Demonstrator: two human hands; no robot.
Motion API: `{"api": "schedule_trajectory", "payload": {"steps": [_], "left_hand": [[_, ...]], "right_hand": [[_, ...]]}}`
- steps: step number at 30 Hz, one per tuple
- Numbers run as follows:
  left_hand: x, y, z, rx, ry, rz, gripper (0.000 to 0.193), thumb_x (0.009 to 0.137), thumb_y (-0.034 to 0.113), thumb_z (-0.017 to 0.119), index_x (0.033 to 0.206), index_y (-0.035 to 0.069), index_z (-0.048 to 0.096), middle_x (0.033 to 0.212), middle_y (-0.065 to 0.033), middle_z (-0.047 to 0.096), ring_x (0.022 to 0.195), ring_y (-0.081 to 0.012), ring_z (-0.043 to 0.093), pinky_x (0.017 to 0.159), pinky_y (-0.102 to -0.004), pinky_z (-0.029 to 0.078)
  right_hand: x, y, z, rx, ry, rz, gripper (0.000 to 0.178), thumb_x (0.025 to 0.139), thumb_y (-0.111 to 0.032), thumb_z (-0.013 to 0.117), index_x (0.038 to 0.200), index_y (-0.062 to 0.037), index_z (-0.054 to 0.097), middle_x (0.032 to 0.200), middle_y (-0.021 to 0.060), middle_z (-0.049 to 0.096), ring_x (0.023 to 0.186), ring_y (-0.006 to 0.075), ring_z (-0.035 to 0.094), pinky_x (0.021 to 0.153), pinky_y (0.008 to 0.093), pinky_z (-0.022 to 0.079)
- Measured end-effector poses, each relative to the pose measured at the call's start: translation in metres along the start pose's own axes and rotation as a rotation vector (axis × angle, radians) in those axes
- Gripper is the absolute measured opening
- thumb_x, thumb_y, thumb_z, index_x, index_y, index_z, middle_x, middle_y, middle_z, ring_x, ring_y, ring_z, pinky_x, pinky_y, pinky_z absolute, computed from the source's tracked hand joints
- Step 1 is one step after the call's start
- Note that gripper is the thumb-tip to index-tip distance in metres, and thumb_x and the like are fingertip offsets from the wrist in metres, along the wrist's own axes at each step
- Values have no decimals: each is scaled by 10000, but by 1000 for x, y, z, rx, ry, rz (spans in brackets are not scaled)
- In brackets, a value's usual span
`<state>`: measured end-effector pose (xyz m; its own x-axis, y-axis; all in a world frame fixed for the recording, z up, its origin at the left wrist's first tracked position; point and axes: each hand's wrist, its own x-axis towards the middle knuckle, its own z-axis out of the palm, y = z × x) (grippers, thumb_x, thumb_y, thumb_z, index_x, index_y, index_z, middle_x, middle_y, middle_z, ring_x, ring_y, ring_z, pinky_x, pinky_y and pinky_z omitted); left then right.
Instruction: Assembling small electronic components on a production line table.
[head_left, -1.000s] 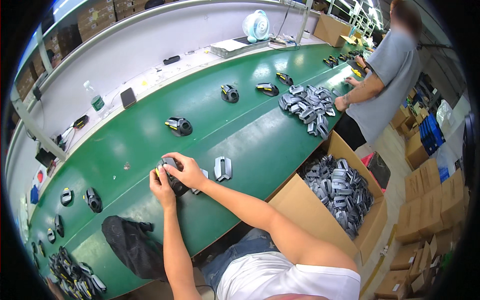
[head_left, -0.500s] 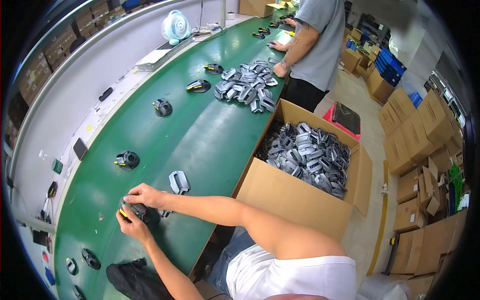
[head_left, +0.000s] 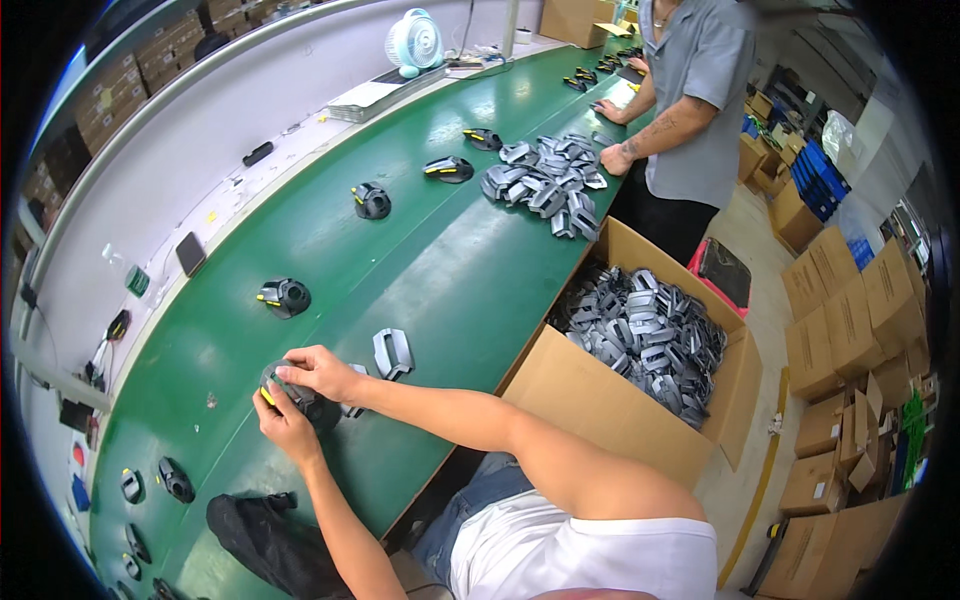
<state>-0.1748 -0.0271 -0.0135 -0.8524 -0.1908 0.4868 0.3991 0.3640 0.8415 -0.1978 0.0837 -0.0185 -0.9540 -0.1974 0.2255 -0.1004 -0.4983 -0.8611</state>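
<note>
A black mouse-shaped housing with a yellow strip (head_left: 318, 408) is held just above the green bench, between both hands. My right hand (head_left: 320, 372) has its thumb and fingers closed on the upper side. From the near side my left hand (head_left: 286, 424) grips it, fingers at the yellow strip. Part of the housing is hidden behind the fingers. Next to my right wrist lies a grey plastic frame (head_left: 392, 353), with another grey piece (head_left: 354, 390) partly covered by the forearm. Farther along stands a similar black housing (head_left: 284, 297).
An open carton (head_left: 590, 385) full of grey frames stands at the bench's right edge. A pile of grey frames (head_left: 545, 180) lies on the bench near a co-worker (head_left: 690, 110). Black cloth (head_left: 265, 540) and several black housings (head_left: 175, 480) lie at the near left.
The whole view has shifted, so the bench and carton appear farther right. Both hands keep hold of the black housing, with little visible change in grip.
</note>
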Motion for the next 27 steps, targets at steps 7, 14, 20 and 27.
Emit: {"api": "schedule_trajectory", "payload": {"steps": [7,14,20,27], "left_hand": [[18,-5,7,-362,-8,-171,286,942,255,435,866,-7,518,746,0,494,695,-88,434,611,-249,390],[7,-23,-13,-242,-4,-165,260,922,235,469,895,-15,533,786,-40,549,729,-106,478,648,-254,416],[12,4,-12,-259,-156,-203,257,906,229,509,854,-21,535,726,-37,501,690,-91,425,599,-259,389],[9,5,-11,-64,52,-115,305,870,285,545,840,-19,547,614,-158,548,533,-218,536,525,-341,420]], "right_hand": [[4,-19,0,-390,-9,-124,263,816,-235,640,900,0,555,791,35,558,740,87,493,642,252,427],[-3,-8,-2,-365,-174,269,434,770,-347,689,1024,-11,583,875,31,601,731,89,523,636,258,457],[-16,-48,-6,-325,-211,402,455,792,-307,665,1132,-39,526,917,38,607,739,114,593,611,244,480],[-9,-41,6,-261,-152,369,357,802,-171,657,1078,21,537,816,61,617,677,96,587,584,218,480]]}}
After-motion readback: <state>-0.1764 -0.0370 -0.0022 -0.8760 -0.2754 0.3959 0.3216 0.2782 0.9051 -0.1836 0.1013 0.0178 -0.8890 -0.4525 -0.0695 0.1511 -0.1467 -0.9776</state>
